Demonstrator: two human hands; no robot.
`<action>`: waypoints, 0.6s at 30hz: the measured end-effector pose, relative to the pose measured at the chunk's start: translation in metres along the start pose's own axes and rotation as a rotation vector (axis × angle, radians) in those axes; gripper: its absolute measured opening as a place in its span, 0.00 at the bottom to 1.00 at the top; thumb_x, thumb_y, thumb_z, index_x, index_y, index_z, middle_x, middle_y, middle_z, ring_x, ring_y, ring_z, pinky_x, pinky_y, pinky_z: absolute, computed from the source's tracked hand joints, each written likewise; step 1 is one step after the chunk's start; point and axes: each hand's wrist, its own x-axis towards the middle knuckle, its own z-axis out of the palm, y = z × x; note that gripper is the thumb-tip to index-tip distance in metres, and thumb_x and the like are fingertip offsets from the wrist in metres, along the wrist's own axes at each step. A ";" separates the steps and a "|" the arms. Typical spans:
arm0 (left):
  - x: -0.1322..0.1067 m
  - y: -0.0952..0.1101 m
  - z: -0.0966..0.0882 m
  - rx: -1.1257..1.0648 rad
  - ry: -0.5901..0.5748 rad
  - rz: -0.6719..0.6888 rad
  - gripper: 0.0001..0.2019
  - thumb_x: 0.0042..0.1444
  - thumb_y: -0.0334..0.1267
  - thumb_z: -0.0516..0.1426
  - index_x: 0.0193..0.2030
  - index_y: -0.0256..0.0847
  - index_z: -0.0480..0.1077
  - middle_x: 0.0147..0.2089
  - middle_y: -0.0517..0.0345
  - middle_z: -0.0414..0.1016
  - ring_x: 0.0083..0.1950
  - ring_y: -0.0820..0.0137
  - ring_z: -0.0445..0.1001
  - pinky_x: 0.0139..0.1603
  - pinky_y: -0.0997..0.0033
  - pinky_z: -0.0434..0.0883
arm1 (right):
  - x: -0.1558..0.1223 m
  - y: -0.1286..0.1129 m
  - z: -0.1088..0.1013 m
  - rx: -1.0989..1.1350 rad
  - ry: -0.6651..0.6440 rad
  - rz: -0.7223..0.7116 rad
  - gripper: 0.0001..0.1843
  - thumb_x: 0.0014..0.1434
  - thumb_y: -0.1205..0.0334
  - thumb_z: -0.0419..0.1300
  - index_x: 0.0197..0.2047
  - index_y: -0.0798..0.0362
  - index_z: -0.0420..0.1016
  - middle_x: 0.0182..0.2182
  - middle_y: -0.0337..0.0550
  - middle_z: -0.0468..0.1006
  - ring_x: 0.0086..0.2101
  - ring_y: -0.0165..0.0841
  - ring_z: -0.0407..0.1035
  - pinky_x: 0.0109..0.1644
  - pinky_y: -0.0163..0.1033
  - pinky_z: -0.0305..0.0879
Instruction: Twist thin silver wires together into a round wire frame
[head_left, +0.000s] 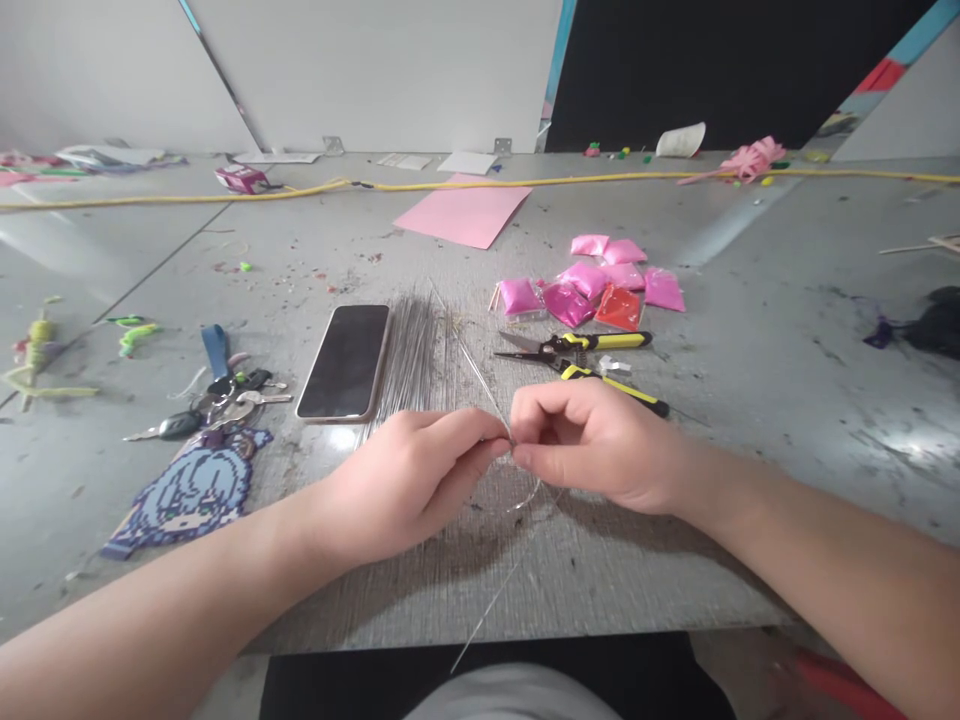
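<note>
My left hand (409, 480) and my right hand (592, 440) meet above the grey table (750, 330), fingertips pinched together on a thin silver wire (491, 595). The wire runs up from the pinch toward a bundle of many thin wires (412, 360) lying on the table, and its other end trails down past the table's near edge. Both hands are closed in a pinch. Just behind my right hand lie yellow-and-black-handled snips (592, 355).
A dark phone (346, 362) lies left of the wire bundle. Keys with a blue pixel-bead charm (191, 490) sit at the left. Several pink bags and one red bag of beads (600, 285) lie behind the snips. A pink sheet (465, 212) and a yellow cord (225, 195) lie farther back.
</note>
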 end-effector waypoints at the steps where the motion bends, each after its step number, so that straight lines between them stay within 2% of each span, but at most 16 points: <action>1: 0.000 0.001 0.000 -0.019 0.004 -0.013 0.06 0.68 0.31 0.51 0.45 0.38 0.69 0.27 0.63 0.69 0.24 0.77 0.65 0.25 0.76 0.62 | -0.001 -0.002 0.002 -0.029 0.032 -0.019 0.11 0.57 0.59 0.67 0.31 0.52 0.69 0.25 0.34 0.67 0.26 0.28 0.59 0.29 0.36 0.54; 4: 0.000 0.003 -0.001 -0.066 0.014 -0.047 0.06 0.68 0.30 0.51 0.45 0.38 0.69 0.27 0.64 0.71 0.24 0.78 0.66 0.25 0.77 0.63 | -0.004 -0.008 0.010 -0.139 0.126 -0.085 0.11 0.58 0.63 0.65 0.30 0.52 0.66 0.26 0.35 0.67 0.27 0.28 0.60 0.30 0.36 0.56; 7: 0.000 0.005 -0.001 -0.089 0.045 -0.081 0.06 0.68 0.31 0.51 0.44 0.39 0.69 0.26 0.64 0.71 0.23 0.78 0.65 0.25 0.78 0.63 | -0.004 -0.010 0.015 -0.230 0.214 -0.243 0.11 0.57 0.68 0.64 0.29 0.51 0.64 0.28 0.35 0.66 0.28 0.29 0.61 0.32 0.37 0.58; 11: 0.000 0.006 0.000 -0.100 0.063 -0.108 0.06 0.68 0.32 0.51 0.42 0.39 0.69 0.26 0.64 0.70 0.23 0.78 0.66 0.24 0.79 0.64 | -0.002 -0.004 0.017 -0.239 0.242 -0.376 0.10 0.58 0.68 0.63 0.30 0.52 0.64 0.31 0.37 0.67 0.31 0.30 0.63 0.34 0.38 0.62; 13: 0.000 0.006 0.000 -0.109 0.062 -0.116 0.06 0.68 0.32 0.51 0.42 0.39 0.69 0.25 0.65 0.70 0.23 0.78 0.66 0.24 0.79 0.64 | -0.001 -0.002 0.017 -0.226 0.232 -0.369 0.10 0.59 0.67 0.64 0.31 0.52 0.65 0.31 0.37 0.68 0.31 0.30 0.63 0.35 0.38 0.63; 18: 0.000 0.006 0.000 -0.107 0.087 -0.125 0.05 0.68 0.32 0.52 0.44 0.39 0.69 0.25 0.65 0.69 0.22 0.79 0.65 0.24 0.79 0.64 | -0.004 -0.004 0.018 -0.100 0.191 -0.248 0.07 0.61 0.64 0.64 0.35 0.52 0.68 0.32 0.37 0.69 0.33 0.30 0.64 0.38 0.38 0.63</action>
